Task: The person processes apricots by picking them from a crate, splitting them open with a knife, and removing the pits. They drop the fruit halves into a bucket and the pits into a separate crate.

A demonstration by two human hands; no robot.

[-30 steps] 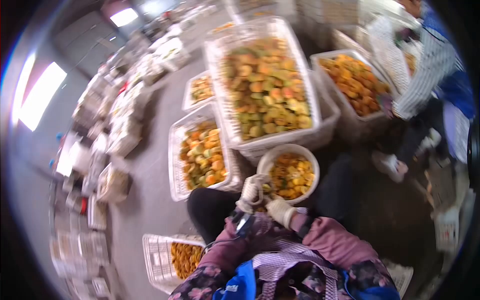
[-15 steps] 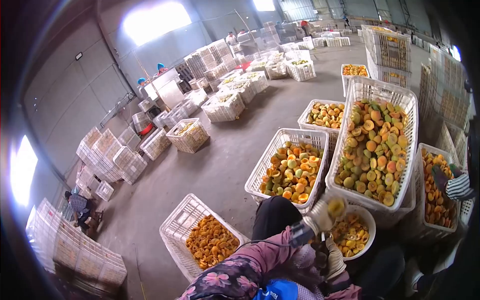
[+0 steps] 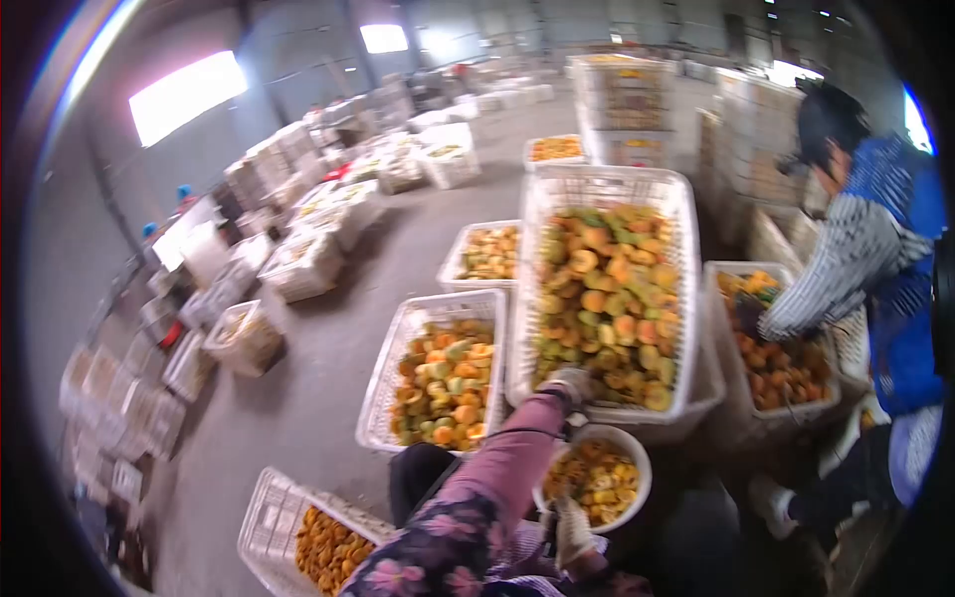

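My left hand [image 3: 569, 384], gloved and below a pink floral sleeve, reaches over the near edge of a large white crate [image 3: 686, 298]. Yellow, green and orange peach-like fruit [image 3: 607, 298] fills that crate, and my fingertips are smeared by motion among the nearest pieces. Low in the view, my right hand [image 3: 573, 532], also gloved, is closed beside a white bucket [image 3: 645, 488]. What it grips I cannot make out. Cut yellow-orange fruit pieces [image 3: 602, 483] lie in the bucket.
Left of the big crate stands another crate [image 3: 373, 423] of fruit. A crate [image 3: 261, 517] of darker orange pieces sits at lower left. A co-worker [image 3: 885, 259] on the right bends over a fruit crate [image 3: 796, 406]. Crate stacks [image 3: 622, 95] rise behind.
The view has swung right, bringing the co-worker's body into sight. My left hand has gone from above the bucket, with a fruit, to the big crate's near edge. My right hand stays by the bucket.
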